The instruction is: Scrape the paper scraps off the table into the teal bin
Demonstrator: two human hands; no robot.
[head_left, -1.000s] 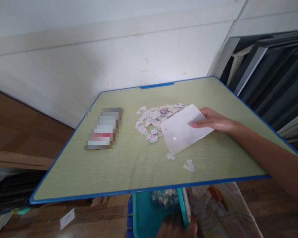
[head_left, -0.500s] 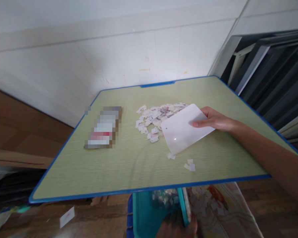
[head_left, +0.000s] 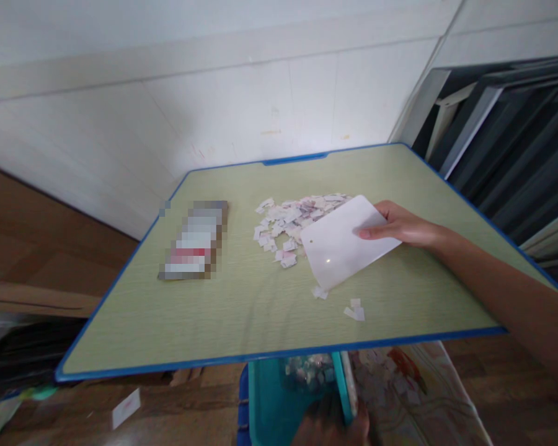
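My right hand (head_left: 397, 224) is closed on the edge of a thin white plastic sheet (head_left: 348, 248) with a small hole near one corner, its thumb on top. The sheet is tilted on the green table and meets a pile of small paper scraps (head_left: 288, 217), covering some of it. A few loose scraps (head_left: 355, 310) lie nearer the front edge. Below the table, my left hand (head_left: 328, 426) is closed over the right rim of a teal plastic tray (head_left: 279, 402), its fingers blurred and dark. Small scraps sit in a clear bag (head_left: 309, 371) at the tray's far end.
The green table (head_left: 167, 328) has a blue rim and stands against a white wall. A phone (head_left: 193, 241), partly pixelated, lies on the left. Right of the tray is a patterned cloth (head_left: 428, 396) with more scraps. Dark panels (head_left: 506, 142) lean at the right.
Almost nothing differs. Both hands, the white sheet and the paper pile keep their places; the view has shifted very slightly.
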